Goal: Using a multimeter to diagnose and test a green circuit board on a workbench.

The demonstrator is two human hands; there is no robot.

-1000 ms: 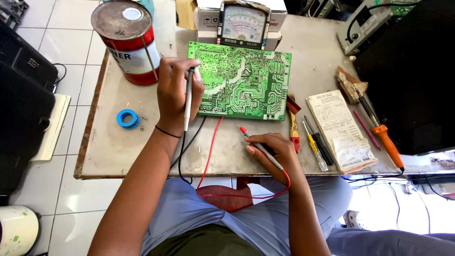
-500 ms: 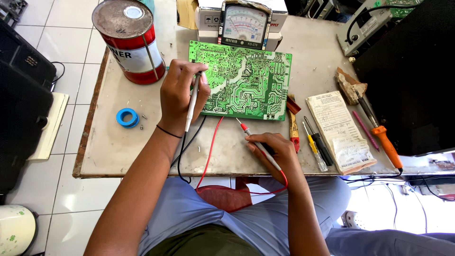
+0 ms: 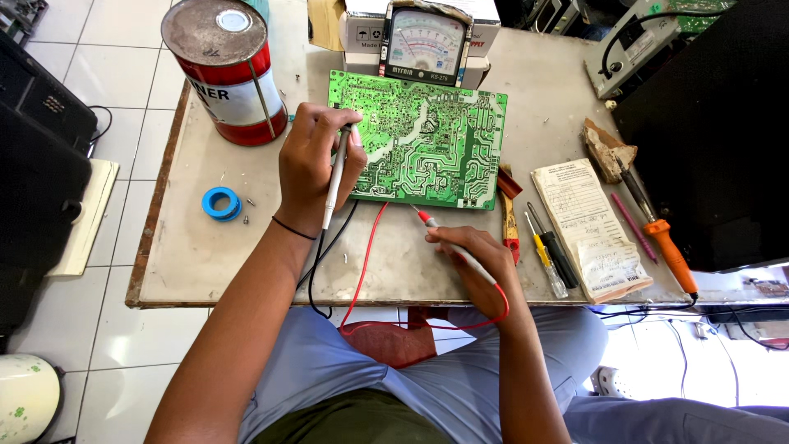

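Board point(image 3: 427, 140), green, solder side up, flat on bench point(image 3: 197, 247) at about twelve o'clock from the person. Black probe point(image 3: 337, 177) pinched in left hand point(image 3: 308, 164), fingers closed around its shaft, tip down at board's nine o'clock edge. Red probe point(image 3: 440, 230) gripped in right hand point(image 3: 477, 267), fingers curled about it, tip pointing to eleven o'clock and lying just off board's six o'clock edge; cannot tell whether tip touches the board. Red lead point(image 3: 366, 263) and black lead point(image 3: 316, 271) trailing off the bench's near edge toward the lap.

Meter point(image 3: 426, 45) with needle dial propped upright at board's twelve o'clock, just beside it, against white boxes. Can point(image 3: 226, 70), red and white with metal lid, standing at board's ten o'clock. Blue tape roll point(image 3: 220, 203) at left hand's nine o'clock, small screws beside it. At board's three to four o'clock: pliers point(image 3: 508, 210) with orange grips touching the corner, then yellow screwdriver point(image 3: 546, 259) beside a black one, then worn notepad point(image 3: 588, 226). Further out at three o'clock, soldering iron point(image 3: 666, 247) with orange handle, a pink pen alongside. Grey unit with black cable at bench's one o'clock corner.
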